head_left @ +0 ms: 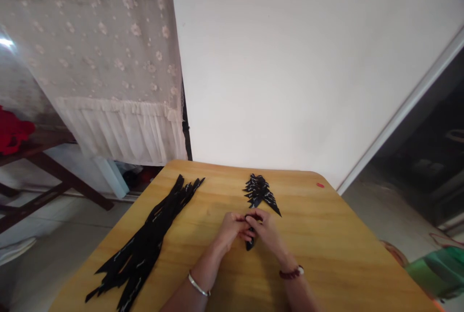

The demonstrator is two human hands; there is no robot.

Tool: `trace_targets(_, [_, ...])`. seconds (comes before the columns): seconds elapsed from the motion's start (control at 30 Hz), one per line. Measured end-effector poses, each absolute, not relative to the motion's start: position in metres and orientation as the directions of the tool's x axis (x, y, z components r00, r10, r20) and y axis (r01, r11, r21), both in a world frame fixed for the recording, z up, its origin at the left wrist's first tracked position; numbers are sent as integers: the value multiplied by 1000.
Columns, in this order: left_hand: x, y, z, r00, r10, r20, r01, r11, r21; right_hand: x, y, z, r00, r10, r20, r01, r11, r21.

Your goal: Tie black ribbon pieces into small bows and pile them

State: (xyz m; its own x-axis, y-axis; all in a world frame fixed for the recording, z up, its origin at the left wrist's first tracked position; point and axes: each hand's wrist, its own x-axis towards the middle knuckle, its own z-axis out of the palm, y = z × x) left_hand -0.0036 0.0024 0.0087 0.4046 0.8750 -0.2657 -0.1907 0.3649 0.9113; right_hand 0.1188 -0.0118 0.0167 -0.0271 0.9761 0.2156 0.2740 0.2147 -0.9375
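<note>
Both my hands meet over the middle of the table. My left hand (231, 230) pinches a short black fabric strip (250, 244), and my right hand (266, 229) has its fingers closed on the same strip from the other side. One pointed end hangs down below the fingers; the part between the fingertips is mostly hidden. Just beyond my hands lies a small stack of folded or knotted black fabric pieces (258, 189) with white markings and pointed ends. To the left, a long bundle of flat black strips (145, 239) is spread on the table.
The wooden table (326, 244) has rounded far corners and stands against a white wall panel (290, 61). A small red item (320, 185) lies near its far right corner. A lace curtain (119, 61) hangs at the left, and a green object (437, 271) stands beyond the right edge.
</note>
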Motion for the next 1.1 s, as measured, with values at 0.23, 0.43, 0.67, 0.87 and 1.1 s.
trace_targets(0.23, [-4,4,3,438,857,-271,-184,381,906,116,-11,11,17,981,193,231,184,-955])
trace_targets(0.43, [-4,4,3,452,849,-276,-164,383,909,112,-9,10,72,978,195,232,173,-957])
trace_targets(0.67, [-4,8,5,337,887,-316,-356,431,829,114,-6,10,243,966,94,49,84,-995])
trace_targets(0.87, [-6,11,5,266,921,-284,-459,380,803,113,-9,9,161,979,124,119,105,-987])
trace_targets(1.1, [-2,7,5,284,929,-239,-433,347,832,114,-5,2,161,948,275,298,219,-929])
